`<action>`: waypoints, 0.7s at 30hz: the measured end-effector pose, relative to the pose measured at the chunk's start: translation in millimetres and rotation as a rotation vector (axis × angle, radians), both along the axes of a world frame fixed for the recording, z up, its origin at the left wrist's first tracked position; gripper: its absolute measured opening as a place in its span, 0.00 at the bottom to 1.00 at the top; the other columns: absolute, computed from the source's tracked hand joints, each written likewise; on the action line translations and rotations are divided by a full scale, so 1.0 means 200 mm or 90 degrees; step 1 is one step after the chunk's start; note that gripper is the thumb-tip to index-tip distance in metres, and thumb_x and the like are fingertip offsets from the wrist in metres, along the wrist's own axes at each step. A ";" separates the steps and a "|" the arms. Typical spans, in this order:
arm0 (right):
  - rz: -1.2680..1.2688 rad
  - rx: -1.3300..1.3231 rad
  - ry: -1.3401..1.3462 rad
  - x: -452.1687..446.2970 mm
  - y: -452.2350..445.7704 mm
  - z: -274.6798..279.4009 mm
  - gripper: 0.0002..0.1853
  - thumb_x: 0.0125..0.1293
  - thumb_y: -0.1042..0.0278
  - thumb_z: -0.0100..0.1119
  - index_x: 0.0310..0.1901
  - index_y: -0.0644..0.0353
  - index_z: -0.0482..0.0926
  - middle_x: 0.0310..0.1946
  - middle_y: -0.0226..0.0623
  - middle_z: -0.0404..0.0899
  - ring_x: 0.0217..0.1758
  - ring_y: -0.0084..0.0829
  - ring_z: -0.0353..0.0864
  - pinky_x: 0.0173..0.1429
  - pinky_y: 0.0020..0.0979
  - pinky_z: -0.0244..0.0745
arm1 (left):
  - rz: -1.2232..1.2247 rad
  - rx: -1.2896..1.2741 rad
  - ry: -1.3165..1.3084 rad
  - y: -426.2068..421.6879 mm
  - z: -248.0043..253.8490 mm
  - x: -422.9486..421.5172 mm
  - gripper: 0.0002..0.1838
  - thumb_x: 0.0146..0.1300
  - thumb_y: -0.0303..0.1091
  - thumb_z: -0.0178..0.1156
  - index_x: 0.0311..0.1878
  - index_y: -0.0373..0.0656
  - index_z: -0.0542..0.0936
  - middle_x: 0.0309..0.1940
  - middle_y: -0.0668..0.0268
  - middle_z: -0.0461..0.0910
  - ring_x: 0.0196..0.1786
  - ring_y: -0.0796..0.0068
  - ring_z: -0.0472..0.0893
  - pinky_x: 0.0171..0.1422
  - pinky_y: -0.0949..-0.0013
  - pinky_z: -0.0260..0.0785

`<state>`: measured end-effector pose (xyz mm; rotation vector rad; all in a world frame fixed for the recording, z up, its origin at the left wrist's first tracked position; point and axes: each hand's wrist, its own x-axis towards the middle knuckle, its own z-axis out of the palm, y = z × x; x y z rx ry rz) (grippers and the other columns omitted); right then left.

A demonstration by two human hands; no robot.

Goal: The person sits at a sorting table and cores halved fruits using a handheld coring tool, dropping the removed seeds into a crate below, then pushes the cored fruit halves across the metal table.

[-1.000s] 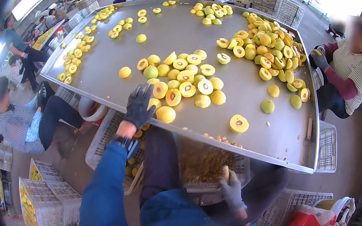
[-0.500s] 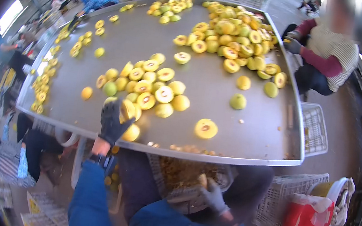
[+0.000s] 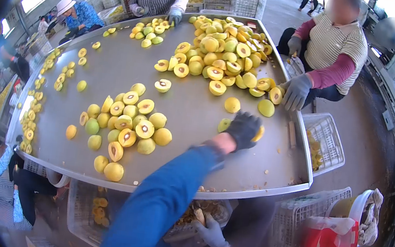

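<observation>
My left hand [image 3: 244,131], in a dark glove, reaches across to the right side of the metal table [image 3: 199,109]. Its fingers curl around a yellow peach [image 3: 258,133], of which only an edge shows. A greenish peach [image 3: 224,125] lies close by its wrist side, partly covered. Below the table edge, my right hand [image 3: 214,235], in a grey glove, grips a short tan tool handle [image 3: 200,216] above a crate of scraps [image 3: 181,219]. Left of my arm sits a group of whole and halved peaches [image 3: 128,124].
A large peach heap [image 3: 211,51] fills the far right. One co-worker's gloved hand [image 3: 297,92] rests beside it; another co-worker's hand [image 3: 174,16] is at the far edge. White crates [image 3: 323,144] and a red bag [image 3: 329,238] stand to the right.
My left hand has swung from the near-left peach group to the right, now with a peach in it. My right hand stays below the edge. The view has shifted; the right co-worker's hand reaches the table.
</observation>
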<state>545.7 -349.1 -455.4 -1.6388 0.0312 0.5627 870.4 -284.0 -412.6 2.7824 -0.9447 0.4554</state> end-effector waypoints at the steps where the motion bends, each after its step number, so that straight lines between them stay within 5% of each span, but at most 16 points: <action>1: 0.004 -0.004 0.042 0.00 -0.01 -0.02 0.23 0.67 0.64 0.62 0.59 0.68 0.73 0.43 0.42 0.82 0.46 0.28 0.80 0.52 0.31 0.76 | 0.020 -0.052 -0.029 -0.06 -0.01 0.05 0.35 0.47 0.52 0.71 0.54 0.41 0.74 0.45 0.56 0.78 0.50 0.55 0.77 0.59 0.49 0.64; 2: 0.013 -0.004 0.086 -0.01 -0.02 -0.04 0.26 0.67 0.64 0.63 0.62 0.69 0.73 0.47 0.45 0.83 0.51 0.29 0.81 0.56 0.32 0.75 | 0.043 -0.079 -0.068 -0.10 -0.05 0.11 0.39 0.47 0.52 0.72 0.59 0.38 0.72 0.48 0.53 0.76 0.54 0.53 0.75 0.61 0.47 0.63; 4: -0.003 0.016 0.084 -0.02 -0.02 -0.10 0.22 0.66 0.65 0.63 0.57 0.69 0.74 0.40 0.42 0.83 0.43 0.29 0.81 0.50 0.32 0.77 | 0.023 -0.154 -0.008 -0.10 -0.09 0.19 0.46 0.50 0.54 0.70 0.67 0.34 0.67 0.55 0.48 0.73 0.62 0.47 0.71 0.66 0.43 0.60; 6: -0.011 0.018 0.067 0.00 -0.01 -0.06 0.19 0.65 0.65 0.64 0.52 0.69 0.75 0.34 0.39 0.83 0.36 0.28 0.81 0.43 0.32 0.78 | 0.025 -0.133 -0.054 0.01 0.09 0.03 0.41 0.56 0.54 0.65 0.67 0.36 0.68 0.64 0.47 0.69 0.71 0.44 0.65 0.74 0.44 0.55; 11: 0.041 0.035 0.063 0.00 0.02 -0.01 0.14 0.66 0.67 0.64 0.48 0.67 0.76 0.27 0.32 0.81 0.27 0.22 0.79 0.32 0.28 0.76 | 0.153 -0.310 -0.150 0.78 0.23 -0.52 0.35 0.57 0.39 0.70 0.66 0.40 0.70 0.65 0.51 0.69 0.70 0.48 0.66 0.74 0.49 0.56; 14: 0.057 0.037 0.032 -0.02 0.04 -0.04 0.15 0.66 0.66 0.64 0.48 0.68 0.76 0.26 0.33 0.81 0.27 0.22 0.79 0.32 0.28 0.76 | 0.383 -0.262 -0.218 1.40 0.12 -0.94 0.33 0.57 0.44 0.70 0.64 0.40 0.72 0.60 0.50 0.74 0.65 0.46 0.72 0.68 0.51 0.65; 16: 0.080 0.020 0.050 -0.02 0.06 -0.03 0.16 0.65 0.65 0.64 0.49 0.68 0.76 0.27 0.35 0.81 0.28 0.23 0.81 0.33 0.29 0.76 | 0.598 -0.086 -0.005 1.67 0.15 -1.17 0.40 0.57 0.51 0.69 0.68 0.39 0.68 0.62 0.47 0.73 0.65 0.46 0.72 0.68 0.50 0.65; 19: 0.154 -0.062 0.059 -0.01 0.05 0.00 0.19 0.64 0.64 0.65 0.52 0.67 0.76 0.30 0.42 0.83 0.32 0.28 0.85 0.36 0.32 0.78 | 0.672 -0.109 0.234 1.79 0.12 -1.22 0.48 0.54 0.59 0.68 0.69 0.35 0.65 0.57 0.45 0.75 0.60 0.46 0.76 0.61 0.49 0.69; 21: 0.197 -0.153 0.004 -0.02 0.04 -0.02 0.21 0.64 0.64 0.66 0.55 0.66 0.76 0.33 0.47 0.84 0.36 0.33 0.87 0.40 0.33 0.79 | 0.623 -0.131 0.200 1.81 0.01 -1.21 0.48 0.54 0.59 0.68 0.69 0.35 0.64 0.56 0.44 0.75 0.59 0.46 0.76 0.62 0.50 0.69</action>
